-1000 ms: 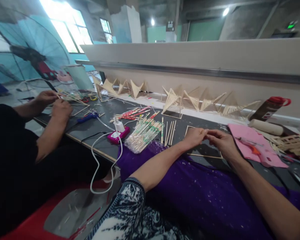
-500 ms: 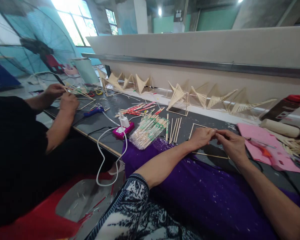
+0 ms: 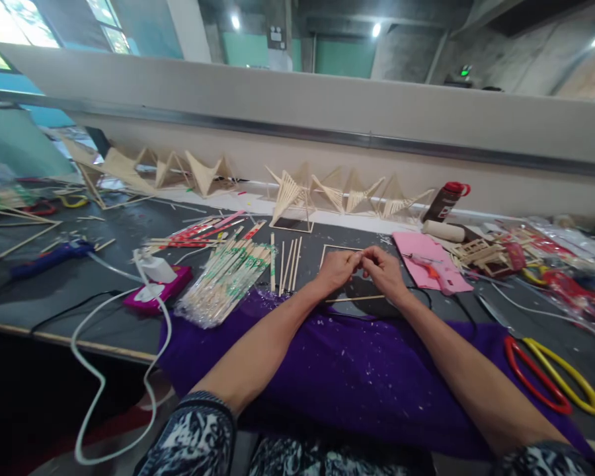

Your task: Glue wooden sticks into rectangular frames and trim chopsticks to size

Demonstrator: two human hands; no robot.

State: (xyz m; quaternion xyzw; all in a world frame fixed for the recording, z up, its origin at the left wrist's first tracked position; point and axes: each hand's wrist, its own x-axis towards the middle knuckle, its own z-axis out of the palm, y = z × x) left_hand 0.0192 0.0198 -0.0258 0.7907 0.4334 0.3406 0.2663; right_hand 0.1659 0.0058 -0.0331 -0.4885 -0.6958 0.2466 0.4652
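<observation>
My left hand (image 3: 338,270) and my right hand (image 3: 383,272) meet at the fingertips above a thin wooden stick frame (image 3: 354,299) lying on the dark table. Both hands are closed in a pinch, and what lies between the fingers is hidden. Left of the frame, several loose sticks (image 3: 290,266) lie side by side near a plastic-wrapped bundle of chopsticks (image 3: 233,281). A pink glue gun (image 3: 441,274) rests on a pink sheet (image 3: 409,246) to the right of my right hand.
Purple cloth (image 3: 347,377) covers the table's front edge. Scissors with red and yellow handles (image 3: 550,370) lie at right. Stick models (image 3: 292,192) and a dark bottle (image 3: 443,203) stand along the back. A power strip (image 3: 158,291), white cable and blue glue gun (image 3: 54,256) are at left.
The view has swung right, so the co-worker at left is mostly out of view and the scissors now show. My hands stay pinched together over the stick frame.
</observation>
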